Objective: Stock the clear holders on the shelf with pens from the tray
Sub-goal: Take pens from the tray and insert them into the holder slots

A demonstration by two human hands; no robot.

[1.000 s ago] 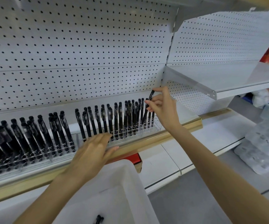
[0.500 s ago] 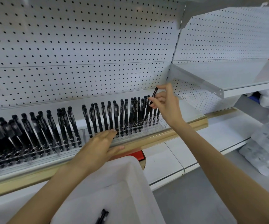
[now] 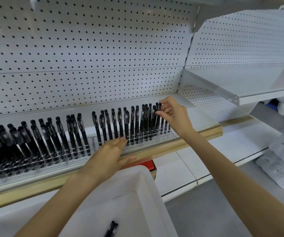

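- The white tray [image 3: 152, 200] sits at the bottom centre of the frame. A couple of black spare pens [image 3: 111, 228] lie on its floor, too blurred to count for sure.
- Just above it, the left hand [image 3: 110, 155] is where it was a second ago. It is flat with the fingers straight, gripping nothing, fingertips against the front of the clear holder [image 3: 137, 142] and thumb along the wooden shelf lip [image 3: 199, 135].
- At centre right, the right hand [image 3: 173, 115] pinches the top of one pen [image 3: 159, 107] between thumb and fingers.
- That pen has changed. A second ago it leaned with its cap above the row; now it stands almost upright at the right end of the holder, its cap level with its neighbours.
- I judge it to be in its slot or nearly so, so letting go should come next, then a return to the tray.
- Left of centre, the other holders [image 3: 35, 161] stand packed with pens.
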